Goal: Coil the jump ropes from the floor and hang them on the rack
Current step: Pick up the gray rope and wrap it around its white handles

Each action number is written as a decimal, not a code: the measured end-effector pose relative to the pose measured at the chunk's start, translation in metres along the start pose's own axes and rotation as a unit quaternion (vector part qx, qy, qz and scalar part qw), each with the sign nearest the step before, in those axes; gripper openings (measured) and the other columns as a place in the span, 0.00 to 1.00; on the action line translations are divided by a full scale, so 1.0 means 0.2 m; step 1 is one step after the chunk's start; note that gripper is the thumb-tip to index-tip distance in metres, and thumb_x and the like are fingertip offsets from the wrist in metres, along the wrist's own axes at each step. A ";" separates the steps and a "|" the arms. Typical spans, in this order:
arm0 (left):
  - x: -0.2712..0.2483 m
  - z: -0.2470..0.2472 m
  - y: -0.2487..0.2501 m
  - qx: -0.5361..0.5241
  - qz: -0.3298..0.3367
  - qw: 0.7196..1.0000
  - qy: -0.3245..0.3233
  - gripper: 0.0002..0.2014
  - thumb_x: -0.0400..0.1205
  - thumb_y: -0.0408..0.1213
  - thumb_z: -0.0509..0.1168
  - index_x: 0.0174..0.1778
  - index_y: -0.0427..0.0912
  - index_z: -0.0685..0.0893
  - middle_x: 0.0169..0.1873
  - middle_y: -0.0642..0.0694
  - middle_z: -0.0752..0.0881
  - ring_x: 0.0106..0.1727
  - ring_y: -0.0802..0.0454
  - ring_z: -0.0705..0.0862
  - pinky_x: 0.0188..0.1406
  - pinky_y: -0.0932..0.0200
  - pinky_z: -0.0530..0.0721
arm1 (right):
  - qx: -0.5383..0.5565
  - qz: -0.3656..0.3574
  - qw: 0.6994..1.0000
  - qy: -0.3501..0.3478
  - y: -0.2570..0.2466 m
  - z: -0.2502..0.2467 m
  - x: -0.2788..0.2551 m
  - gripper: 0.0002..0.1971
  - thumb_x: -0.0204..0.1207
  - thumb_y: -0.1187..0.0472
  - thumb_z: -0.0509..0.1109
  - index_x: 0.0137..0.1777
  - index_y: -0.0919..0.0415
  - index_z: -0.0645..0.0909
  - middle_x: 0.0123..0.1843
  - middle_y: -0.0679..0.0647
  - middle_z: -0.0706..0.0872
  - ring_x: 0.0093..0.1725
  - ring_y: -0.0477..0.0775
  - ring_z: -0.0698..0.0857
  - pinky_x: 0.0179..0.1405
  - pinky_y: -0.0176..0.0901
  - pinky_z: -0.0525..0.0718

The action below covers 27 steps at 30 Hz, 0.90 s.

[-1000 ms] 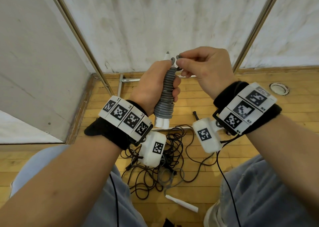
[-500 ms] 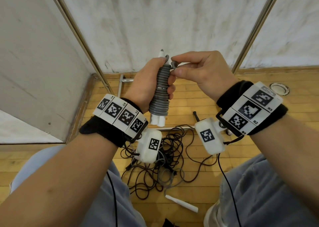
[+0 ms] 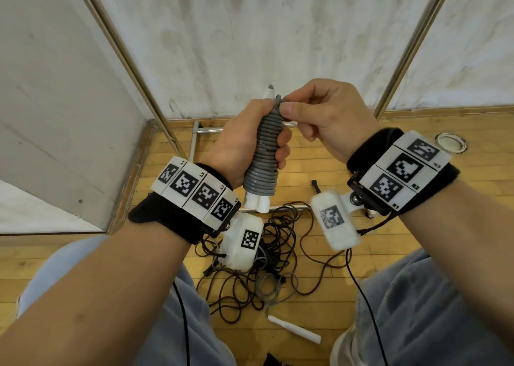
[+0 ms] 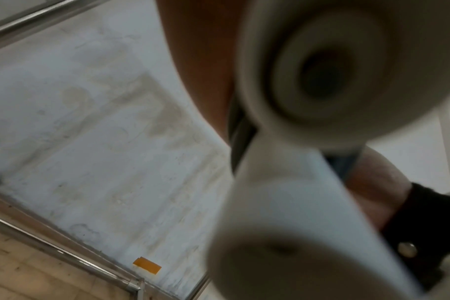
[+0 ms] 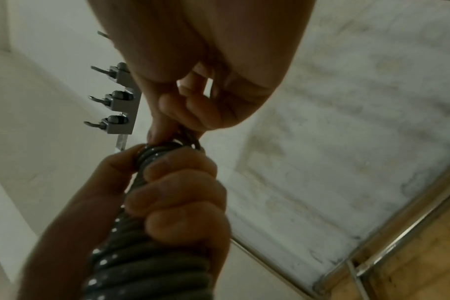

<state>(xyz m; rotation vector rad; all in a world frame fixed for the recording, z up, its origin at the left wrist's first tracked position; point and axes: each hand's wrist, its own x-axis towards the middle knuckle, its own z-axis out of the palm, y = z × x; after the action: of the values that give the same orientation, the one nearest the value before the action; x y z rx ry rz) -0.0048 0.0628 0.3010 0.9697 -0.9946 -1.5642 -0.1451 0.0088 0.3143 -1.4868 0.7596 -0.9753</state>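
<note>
A grey jump rope (image 3: pixel 262 161) is wound tightly round its two white handles (image 3: pixel 257 203), held upright at chest height. My left hand (image 3: pixel 244 140) grips the coiled bundle round its middle. My right hand (image 3: pixel 319 115) pinches the rope's last turn at the top of the coil, thumb and forefinger together. In the right wrist view the grey coil (image 5: pixel 147 261) runs up through the left hand's fingers (image 5: pixel 177 194) to the pinching fingertips (image 5: pixel 164 130). The left wrist view is filled by the blurred white handle ends (image 4: pixel 308 203). A hook rack (image 5: pixel 118 101) with several pegs hangs on the wall above.
A tangle of black and grey ropes (image 3: pixel 267 257) lies on the wooden floor between my knees, with a loose white handle (image 3: pixel 294 329) in front. Metal frame poles (image 3: pixel 130 59) stand against the white wall. A round floor fitting (image 3: pixel 450 142) sits at right.
The bundle has tilted slightly and my right hand has shifted a little left along the coil's top, still pinching the rope end. The left hand keeps its grip.
</note>
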 end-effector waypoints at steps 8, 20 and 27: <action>0.02 0.00 -0.02 0.010 -0.006 1.000 0.004 0.19 0.81 0.48 0.51 0.32 0.39 0.77 0.23 0.47 0.75 0.22 0.52 0.75 0.24 0.59 0.79 | 0.068 0.035 0.995 0.069 0.06 0.08 -0.04 0.01 0.74 0.67 0.73 0.42 0.63 0.86 0.25 0.54 0.83 0.24 0.50 0.81 0.25 0.37 0.80; 0.01 -0.02 -0.02 -0.014 -0.005 1.000 -0.017 0.22 0.84 0.48 0.48 0.32 0.40 0.78 0.24 0.48 0.75 0.23 0.52 0.75 0.25 0.58 0.79 | -0.026 -0.007 0.999 0.033 0.03 0.05 -0.03 0.06 0.75 0.71 0.71 0.49 0.63 0.85 0.29 0.52 0.86 0.29 0.48 0.85 0.33 0.34 0.83; 0.00 -0.01 -0.03 -0.021 -0.018 0.999 -0.021 0.19 0.84 0.47 0.48 0.39 0.40 0.77 0.24 0.48 0.75 0.23 0.52 0.74 0.24 0.58 0.78 | 0.063 0.048 0.997 0.020 0.06 0.03 -0.02 0.03 0.72 0.71 0.73 0.41 0.64 0.82 0.22 0.50 0.78 0.23 0.46 0.74 0.23 0.35 0.73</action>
<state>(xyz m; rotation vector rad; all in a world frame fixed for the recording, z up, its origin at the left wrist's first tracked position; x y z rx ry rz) -0.0046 0.0637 0.2951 0.9348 -0.9743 -1.6347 -0.1407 0.0127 0.3022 -1.3136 0.7758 -0.9648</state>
